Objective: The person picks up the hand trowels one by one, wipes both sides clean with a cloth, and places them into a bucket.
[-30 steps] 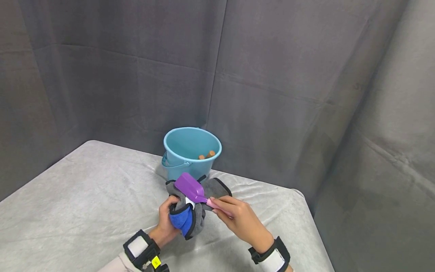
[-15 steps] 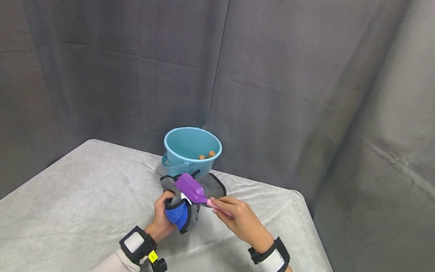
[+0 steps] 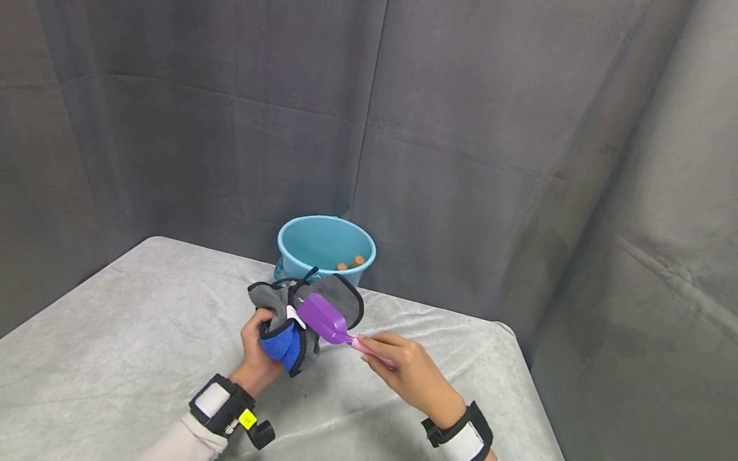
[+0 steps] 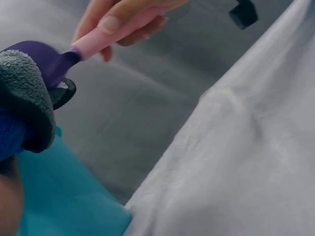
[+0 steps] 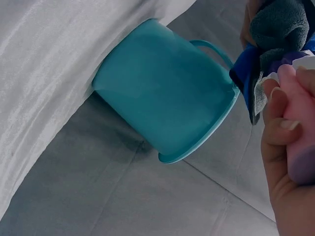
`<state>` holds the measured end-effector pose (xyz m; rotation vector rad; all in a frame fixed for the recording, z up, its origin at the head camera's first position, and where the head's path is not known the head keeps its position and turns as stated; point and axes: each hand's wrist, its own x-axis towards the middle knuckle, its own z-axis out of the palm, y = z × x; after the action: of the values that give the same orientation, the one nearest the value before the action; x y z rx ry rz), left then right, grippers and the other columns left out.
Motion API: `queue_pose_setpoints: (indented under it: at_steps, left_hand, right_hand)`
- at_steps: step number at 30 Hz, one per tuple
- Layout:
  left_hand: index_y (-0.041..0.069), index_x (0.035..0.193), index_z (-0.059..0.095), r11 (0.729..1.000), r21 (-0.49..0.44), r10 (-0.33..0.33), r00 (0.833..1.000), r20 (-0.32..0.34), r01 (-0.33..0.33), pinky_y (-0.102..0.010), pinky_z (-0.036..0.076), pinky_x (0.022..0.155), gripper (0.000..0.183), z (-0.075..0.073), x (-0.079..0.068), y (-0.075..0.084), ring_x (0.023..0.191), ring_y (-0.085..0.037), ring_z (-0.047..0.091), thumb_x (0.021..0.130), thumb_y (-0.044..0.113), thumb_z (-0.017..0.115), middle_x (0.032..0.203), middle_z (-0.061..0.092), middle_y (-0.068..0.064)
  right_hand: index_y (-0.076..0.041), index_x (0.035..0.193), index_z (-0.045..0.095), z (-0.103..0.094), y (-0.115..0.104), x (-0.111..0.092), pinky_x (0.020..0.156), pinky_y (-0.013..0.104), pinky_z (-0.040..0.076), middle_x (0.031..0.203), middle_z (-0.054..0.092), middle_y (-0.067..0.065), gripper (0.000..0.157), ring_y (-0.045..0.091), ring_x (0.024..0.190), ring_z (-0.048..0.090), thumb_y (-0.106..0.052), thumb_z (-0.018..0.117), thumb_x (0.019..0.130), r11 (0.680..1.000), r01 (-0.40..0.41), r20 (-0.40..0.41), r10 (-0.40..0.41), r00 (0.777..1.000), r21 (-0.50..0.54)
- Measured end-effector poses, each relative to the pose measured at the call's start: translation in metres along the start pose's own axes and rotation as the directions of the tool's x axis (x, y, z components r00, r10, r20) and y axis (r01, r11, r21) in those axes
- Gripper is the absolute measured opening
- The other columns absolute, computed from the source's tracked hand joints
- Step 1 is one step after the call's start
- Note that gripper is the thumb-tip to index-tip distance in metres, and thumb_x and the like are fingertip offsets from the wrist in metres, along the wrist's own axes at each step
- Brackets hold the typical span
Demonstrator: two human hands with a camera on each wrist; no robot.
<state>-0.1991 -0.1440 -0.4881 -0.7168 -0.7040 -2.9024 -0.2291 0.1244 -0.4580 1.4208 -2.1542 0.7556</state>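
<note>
My left hand (image 3: 259,349) grips a bunched grey and blue cloth (image 3: 282,342) with black edging and a white tag. In my right hand (image 3: 412,371) is a small purple shovel (image 3: 323,317), pinched by its pink handle (image 3: 371,352) between thumb and fingers. The shovel's blade overlaps the cloth in the head view, and a loose grey flap of cloth spreads behind it. In the left wrist view the cloth (image 4: 29,93) covers part of the purple blade (image 4: 42,56). The right wrist view shows my fingers curled round the pink handle (image 5: 300,113).
A light blue bucket (image 3: 294,259) stands just beyond the hands near the table's back edge. Inside it are orange-brown rounded ends (image 3: 358,260) of some objects. A pale grey cloth covers the table (image 3: 144,333). Grey curtains (image 3: 230,128) hang behind and to the right.
My left hand has moved left and upward with the cloth, which now overlaps the bucket's front. The right hand and shovel have stayed nearly still.
</note>
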Motion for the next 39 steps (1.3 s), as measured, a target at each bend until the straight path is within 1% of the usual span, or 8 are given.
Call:
queue_pose_setpoints:
  at_steps: [2,9,12,16,22,28,34,39]
  left_hand:
    - [0.016,0.099,0.059,1.000,-0.014,0.009,1.000,0.020,-0.009,-0.023,0.034,0.049,0.039,-0.001,0.002,0.004,0.053,-0.006,0.032,0.099,0.007,0.021,0.066,0.057,0.012]
    - [0.012,0.114,0.058,0.998,0.017,0.058,0.998,-0.034,-0.057,-0.020,0.045,0.070,0.037,-0.001,0.007,0.012,0.069,-0.004,0.052,0.100,0.008,0.024,0.090,0.065,0.009]
    - [0.011,0.102,0.060,0.997,-0.059,0.043,0.998,0.042,-0.041,-0.025,0.033,0.050,0.036,-0.004,0.008,0.011,0.054,-0.007,0.040,0.100,0.009,0.024,0.068,0.056,0.010]
    - [0.011,0.093,0.058,0.994,-0.108,0.015,0.994,0.106,-0.004,-0.028,0.018,0.046,0.039,-0.006,0.007,0.005,0.051,-0.011,0.023,0.100,0.009,0.020,0.059,0.043,0.009]
    - [0.015,0.108,0.056,0.997,0.034,-0.075,0.997,-0.002,0.075,-0.021,0.045,0.062,0.035,-0.005,0.000,-0.006,0.060,-0.005,0.042,0.100,0.010,0.022,0.077,0.061,0.013]
    - [0.016,0.101,0.056,0.985,0.069,-0.161,0.987,0.023,0.160,-0.021,0.045,0.061,0.037,-0.004,-0.007,-0.017,0.065,-0.002,0.055,0.101,0.013,0.019,0.081,0.062,0.014]
    - [0.020,0.104,0.053,0.952,0.245,-0.165,0.981,-0.105,0.186,-0.020,0.045,0.079,0.032,-0.002,-0.012,-0.029,0.086,-0.002,0.054,0.098,0.012,0.023,0.098,0.060,0.014]
    - [0.019,0.106,0.050,0.929,0.309,-0.157,0.972,-0.173,0.205,-0.018,0.041,0.080,0.028,0.000,-0.013,-0.033,0.087,-0.001,0.050,0.097,0.012,0.025,0.100,0.057,0.015]
  right_hand:
    - [-0.009,0.125,0.074,0.000,0.000,0.000,0.079,0.017,0.056,0.106,0.075,0.002,0.039,0.009,0.089,0.072,-0.004,0.079,0.086,1.000,-0.001,0.000,0.001,1.000,-0.001]
    - [-0.012,0.124,0.075,-0.009,0.002,-0.001,0.079,0.017,0.056,0.109,0.075,0.000,0.037,0.008,0.090,0.072,-0.007,0.079,0.087,1.000,-0.011,0.029,0.012,1.000,-0.027]
    - [-0.012,0.124,0.075,-0.016,0.004,-0.001,0.077,0.016,0.055,0.109,0.075,-0.001,0.037,0.007,0.089,0.071,-0.006,0.078,0.087,0.998,-0.008,0.027,0.010,1.000,-0.054]
    - [-0.009,0.124,0.074,-0.023,0.008,-0.001,0.074,0.016,0.055,0.105,0.074,0.000,0.036,0.008,0.086,0.070,-0.004,0.077,0.088,0.998,0.010,-0.002,-0.010,1.000,-0.063]
    - [-0.009,0.126,0.073,-0.024,0.010,-0.001,0.082,0.021,0.057,0.109,0.074,0.000,0.037,0.010,0.094,0.072,-0.004,0.075,0.089,0.998,0.023,-0.036,-0.026,0.999,-0.059]
    - [-0.007,0.127,0.072,-0.019,0.010,-0.001,0.084,0.022,0.057,0.109,0.074,0.001,0.036,0.011,0.095,0.072,-0.005,0.074,0.091,0.998,0.033,-0.050,-0.035,0.998,-0.052]
    - [-0.007,0.126,0.072,-0.013,0.008,-0.002,0.081,0.021,0.057,0.108,0.074,0.002,0.033,0.011,0.092,0.072,-0.008,0.072,0.093,0.998,0.019,-0.025,-0.021,0.999,-0.061]
    - [-0.007,0.125,0.072,-0.008,0.008,-0.002,0.082,0.023,0.057,0.109,0.073,0.002,0.032,0.012,0.094,0.072,-0.010,0.072,0.094,0.997,0.016,-0.016,-0.017,1.000,-0.072]
